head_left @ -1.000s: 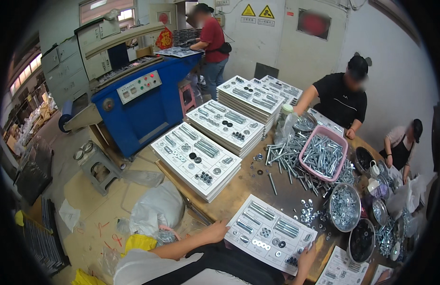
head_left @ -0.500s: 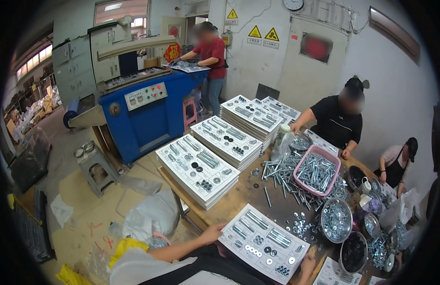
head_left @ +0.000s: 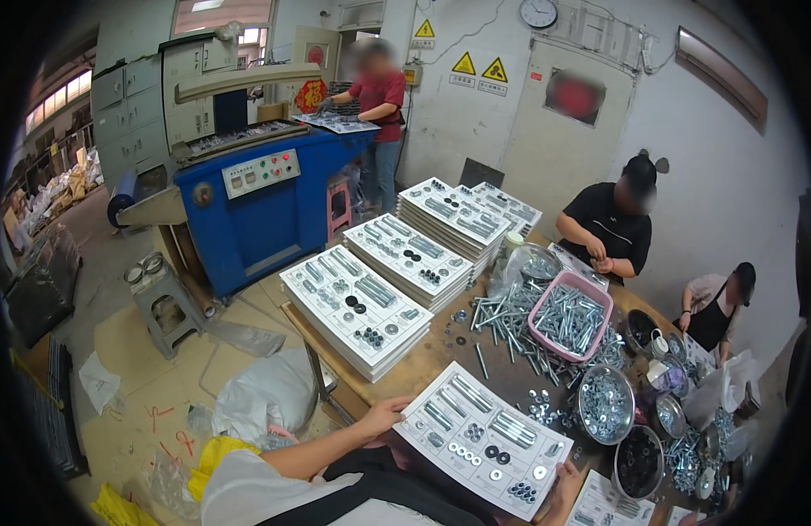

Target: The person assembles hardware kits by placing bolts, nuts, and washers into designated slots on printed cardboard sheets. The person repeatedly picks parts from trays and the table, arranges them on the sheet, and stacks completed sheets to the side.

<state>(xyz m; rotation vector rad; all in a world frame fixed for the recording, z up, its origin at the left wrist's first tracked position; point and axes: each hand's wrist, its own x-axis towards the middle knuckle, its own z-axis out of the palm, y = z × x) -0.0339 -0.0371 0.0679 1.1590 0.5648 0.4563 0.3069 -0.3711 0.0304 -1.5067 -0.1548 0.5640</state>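
Observation:
I hold a white printed board (head_left: 474,472) by its edges at the front of the table. My left hand (head_left: 383,418) pinches its left corner, while my right hand (head_left: 565,487) grips the right edge. On the board lie bolts (head_left: 513,430) in several sizes, black washers (head_left: 497,454), pale washers and a cluster of dark nuts (head_left: 523,493). The board is slightly tilted. Beyond it stands the nearest stack of similar boards (head_left: 357,307), its top one also bearing bolts, nuts and washers.
More board stacks (head_left: 453,210) rise farther back. A pink basket of bolts (head_left: 570,316), loose bolts and metal bowls (head_left: 607,403) crowd the table's right side. Co-workers sit at its far right; another stands by a blue machine (head_left: 247,210). A grey stool (head_left: 164,307) stands left.
The view has shifted slightly; my hands still hold the board. The seated co-worker in black has drawn an outstretched arm back from near a bowl and brought both hands together.

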